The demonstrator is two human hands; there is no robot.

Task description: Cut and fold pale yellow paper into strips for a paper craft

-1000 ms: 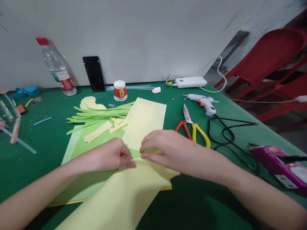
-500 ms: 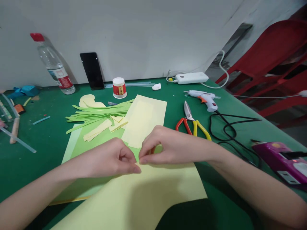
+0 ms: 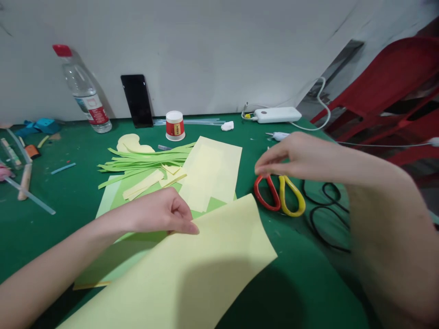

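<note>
My left hand is closed, thumb and fingers pinching the upper edge of a large pale yellow paper sheet. The sheet slants toward me, and its right corner hangs unsupported above the table. Over a pair of scissors with one red and one yellow handle is my right hand. Its thumb and fingertips are closed at the top of the red handle, and it covers the blades. Beneath the left hand lie green paper sheets.
Green paper strips, smaller yellow sheets and yellow scraps lie ahead. A paper cup, phone and bottle stand by the wall. A glue gun and its black cable are at right.
My right hand has let go of the yellow sheet and moved right to the scissors. The left hand still pinches the sheet, whose right side now tilts up.
</note>
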